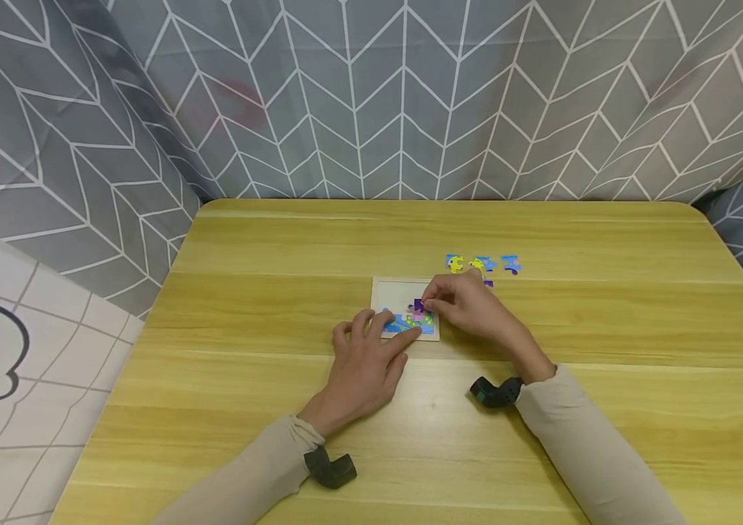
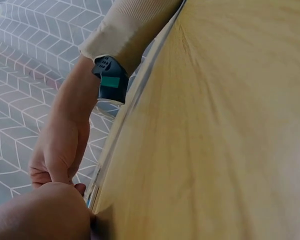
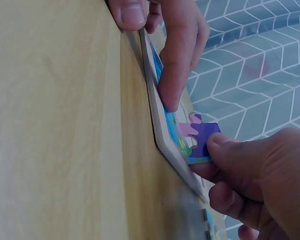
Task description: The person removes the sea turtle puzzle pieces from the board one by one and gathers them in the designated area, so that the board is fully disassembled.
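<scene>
A purple and pink jigsaw piece (image 3: 204, 135) is pinched between the thumb and fingers of my right hand (image 1: 466, 302), tilted over the right side of a pale puzzle tray (image 1: 378, 292). Joined blue and green pieces (image 1: 400, 323) line the tray's near side. My left hand (image 1: 364, 361) lies spread at the tray's near left, its index fingertip pressing on the laid pieces. In the right wrist view that left index finger (image 3: 175, 75) touches the blue strip, while the thumb rests by the frame's edge. The left wrist view mostly hides the tray behind the hand.
Several loose jigsaw pieces, among them a yellow and blue one (image 1: 454, 263) and a blue one (image 1: 511, 263), lie beyond the right hand on the wooden table (image 1: 266, 277). A grey patterned curtain (image 1: 378, 102) hangs along the table's far edge. Both wrists carry black cameras.
</scene>
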`<action>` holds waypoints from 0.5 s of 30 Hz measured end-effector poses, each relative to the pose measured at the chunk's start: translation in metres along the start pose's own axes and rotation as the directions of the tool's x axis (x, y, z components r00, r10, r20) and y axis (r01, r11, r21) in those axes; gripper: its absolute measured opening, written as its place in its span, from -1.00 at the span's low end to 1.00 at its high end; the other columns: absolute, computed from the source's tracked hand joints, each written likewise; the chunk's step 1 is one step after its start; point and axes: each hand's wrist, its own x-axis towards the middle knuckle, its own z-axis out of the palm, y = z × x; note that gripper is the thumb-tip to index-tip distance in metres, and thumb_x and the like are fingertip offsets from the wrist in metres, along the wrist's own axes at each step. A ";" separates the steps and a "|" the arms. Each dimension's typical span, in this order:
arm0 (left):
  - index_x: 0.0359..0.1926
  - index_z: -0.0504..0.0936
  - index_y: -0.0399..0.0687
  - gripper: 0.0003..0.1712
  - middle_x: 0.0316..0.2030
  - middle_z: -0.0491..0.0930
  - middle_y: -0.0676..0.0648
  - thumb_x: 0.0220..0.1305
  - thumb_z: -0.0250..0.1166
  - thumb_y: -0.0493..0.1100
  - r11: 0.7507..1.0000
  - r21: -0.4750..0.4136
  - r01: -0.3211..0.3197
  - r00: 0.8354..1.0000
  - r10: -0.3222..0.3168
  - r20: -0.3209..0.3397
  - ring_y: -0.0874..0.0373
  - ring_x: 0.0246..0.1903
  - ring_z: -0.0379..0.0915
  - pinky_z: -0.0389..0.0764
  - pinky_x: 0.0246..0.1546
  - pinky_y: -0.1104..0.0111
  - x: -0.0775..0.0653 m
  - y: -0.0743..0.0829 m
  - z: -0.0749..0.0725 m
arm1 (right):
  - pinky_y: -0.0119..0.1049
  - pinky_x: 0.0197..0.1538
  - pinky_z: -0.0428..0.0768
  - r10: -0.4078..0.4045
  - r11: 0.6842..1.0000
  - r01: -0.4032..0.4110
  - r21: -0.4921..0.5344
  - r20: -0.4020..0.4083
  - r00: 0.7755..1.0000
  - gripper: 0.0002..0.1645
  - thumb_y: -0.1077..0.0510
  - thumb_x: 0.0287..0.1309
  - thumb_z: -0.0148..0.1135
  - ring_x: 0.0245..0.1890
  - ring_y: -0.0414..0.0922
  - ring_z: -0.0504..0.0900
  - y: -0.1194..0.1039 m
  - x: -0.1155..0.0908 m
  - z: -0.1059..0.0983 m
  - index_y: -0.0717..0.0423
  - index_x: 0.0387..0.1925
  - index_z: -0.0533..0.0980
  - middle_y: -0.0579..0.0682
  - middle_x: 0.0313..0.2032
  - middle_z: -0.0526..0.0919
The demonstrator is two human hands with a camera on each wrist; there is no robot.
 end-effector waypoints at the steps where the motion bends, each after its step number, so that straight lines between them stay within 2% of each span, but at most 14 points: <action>1: 0.32 0.55 0.44 -0.57 0.29 0.41 -0.07 0.52 0.06 0.03 1.000 -0.001 0.001 1.000 -0.001 0.001 -0.11 0.28 0.21 0.17 0.14 -0.13 0.000 0.000 0.000 | -0.36 -0.13 0.51 -0.009 1.000 0.009 -0.018 -0.001 1.000 -0.92 0.30 0.28 0.33 -0.40 -0.24 0.66 -0.001 0.000 0.000 0.10 -0.34 0.68 -0.08 -0.43 0.79; 4: 0.32 0.55 0.44 -0.57 0.29 0.40 -0.07 0.52 0.05 0.03 1.000 -0.001 0.004 1.000 -0.004 0.004 -0.11 0.29 0.20 0.17 0.14 -0.13 0.000 0.000 -0.001 | -0.17 0.05 0.30 -0.031 0.997 0.030 -0.075 -0.001 1.000 -0.91 0.29 0.27 0.33 -0.44 -0.25 0.62 -0.005 0.000 0.000 0.07 -0.35 0.66 -0.10 -0.45 0.78; 7: 0.31 0.56 0.44 -0.57 0.28 0.41 -0.07 0.52 0.06 0.02 1.000 -0.005 0.005 1.000 -0.005 0.004 -0.11 0.28 0.21 0.17 0.13 -0.13 0.000 0.001 -0.001 | -0.07 0.04 0.10 -0.062 0.991 0.061 -0.119 -0.007 0.998 -0.90 0.30 0.26 0.34 -0.46 -0.28 0.60 -0.008 -0.001 -0.001 0.05 -0.35 0.63 -0.11 -0.47 0.78; 11: 0.29 0.59 0.42 -0.58 0.27 0.42 -0.08 0.50 0.08 0.02 1.000 -0.011 0.005 1.000 -0.005 -0.007 -0.11 0.27 0.22 0.17 0.12 -0.14 0.000 0.001 -0.002 | -0.06 -0.02 0.09 -0.095 0.986 0.095 -0.135 0.005 0.995 -0.92 0.27 0.29 0.32 -0.50 -0.29 0.59 -0.013 0.000 -0.002 0.06 -0.32 0.57 -0.12 -0.52 0.75; 15: 0.28 0.59 0.42 -0.59 0.26 0.43 -0.08 0.50 0.08 0.02 1.000 -0.012 0.007 1.000 -0.007 -0.008 -0.12 0.27 0.22 0.18 0.12 -0.13 0.000 0.002 -0.002 | 0.03 0.14 0.08 -0.052 0.996 0.054 -0.069 0.026 0.998 -0.96 0.23 0.34 0.28 -0.45 -0.25 0.63 -0.011 0.000 -0.002 0.08 -0.29 0.59 -0.11 -0.47 0.78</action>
